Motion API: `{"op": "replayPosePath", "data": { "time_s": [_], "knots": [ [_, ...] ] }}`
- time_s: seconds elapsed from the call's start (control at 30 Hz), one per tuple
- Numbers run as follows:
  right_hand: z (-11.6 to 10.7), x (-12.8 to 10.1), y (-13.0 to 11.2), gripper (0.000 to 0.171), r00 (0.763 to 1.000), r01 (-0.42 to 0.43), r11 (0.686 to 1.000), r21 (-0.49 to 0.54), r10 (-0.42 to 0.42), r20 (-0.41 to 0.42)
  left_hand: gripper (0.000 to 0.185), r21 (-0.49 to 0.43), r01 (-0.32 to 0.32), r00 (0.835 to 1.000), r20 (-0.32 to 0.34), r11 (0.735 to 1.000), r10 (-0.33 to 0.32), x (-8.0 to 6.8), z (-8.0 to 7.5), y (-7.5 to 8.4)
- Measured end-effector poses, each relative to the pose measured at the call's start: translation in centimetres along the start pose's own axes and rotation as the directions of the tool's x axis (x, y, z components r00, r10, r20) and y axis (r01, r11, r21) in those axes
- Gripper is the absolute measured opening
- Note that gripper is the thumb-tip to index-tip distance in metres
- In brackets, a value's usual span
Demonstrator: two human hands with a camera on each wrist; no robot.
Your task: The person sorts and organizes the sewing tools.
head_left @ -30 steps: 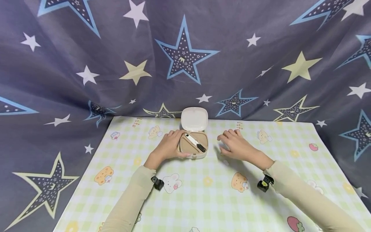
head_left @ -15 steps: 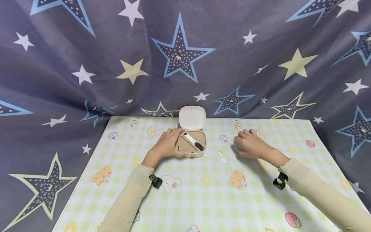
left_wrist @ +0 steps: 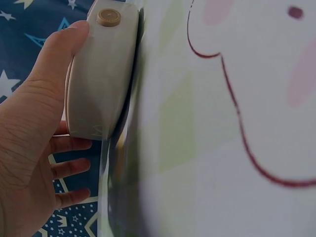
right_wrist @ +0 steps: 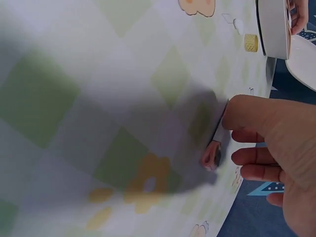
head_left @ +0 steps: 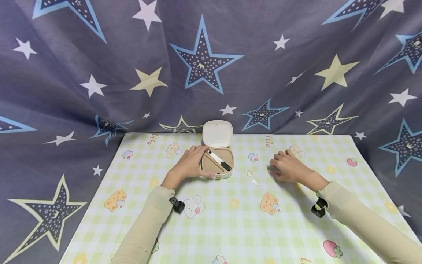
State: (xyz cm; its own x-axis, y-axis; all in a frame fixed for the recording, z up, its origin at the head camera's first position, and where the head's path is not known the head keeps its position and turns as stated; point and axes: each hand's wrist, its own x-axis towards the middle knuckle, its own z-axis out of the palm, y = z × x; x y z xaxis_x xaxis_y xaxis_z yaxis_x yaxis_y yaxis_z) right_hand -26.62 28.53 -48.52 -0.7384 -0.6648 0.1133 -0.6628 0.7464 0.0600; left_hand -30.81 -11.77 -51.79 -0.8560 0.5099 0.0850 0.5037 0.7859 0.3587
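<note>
My left hand (head_left: 188,165) grips the left side of a small white case (head_left: 225,175), its thumb at the front by a gold round button (left_wrist: 109,17). The case's lid (head_left: 217,134) stands up at the back. Across its tan inside lies a slim white tool with a black end (head_left: 217,160). Farther right, my right hand (head_left: 291,168) is low over the table with fingers bent. The thumb tip is right at a slim item with a pink looped end (right_wrist: 211,155); I cannot tell whether the fingers pinch it.
Between the case and my right hand lie a gold ring (head_left: 249,173) and a small white piece (head_left: 254,182) with a thin wire. The table has a checked cloth (head_left: 211,227) with printed figures. A star-patterned curtain (head_left: 250,91) hangs behind the table's far edge.
My right hand has moved right, away from the case, uncovering the ring and the white piece. My left hand keeps its grip, and the view has shifted slightly.
</note>
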Motion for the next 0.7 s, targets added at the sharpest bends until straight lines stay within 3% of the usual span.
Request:
{"op": "replayPosePath", "data": {
  "time_s": [0.7],
  "knots": [
    [1.1,-0.4,0.4,0.02,1.0,-0.007,1.0,-0.011,0.008,0.019,0.114,0.016,-0.02,0.999,-0.033,1.0,0.021,0.1,0.5,-0.2]
  ]
}}
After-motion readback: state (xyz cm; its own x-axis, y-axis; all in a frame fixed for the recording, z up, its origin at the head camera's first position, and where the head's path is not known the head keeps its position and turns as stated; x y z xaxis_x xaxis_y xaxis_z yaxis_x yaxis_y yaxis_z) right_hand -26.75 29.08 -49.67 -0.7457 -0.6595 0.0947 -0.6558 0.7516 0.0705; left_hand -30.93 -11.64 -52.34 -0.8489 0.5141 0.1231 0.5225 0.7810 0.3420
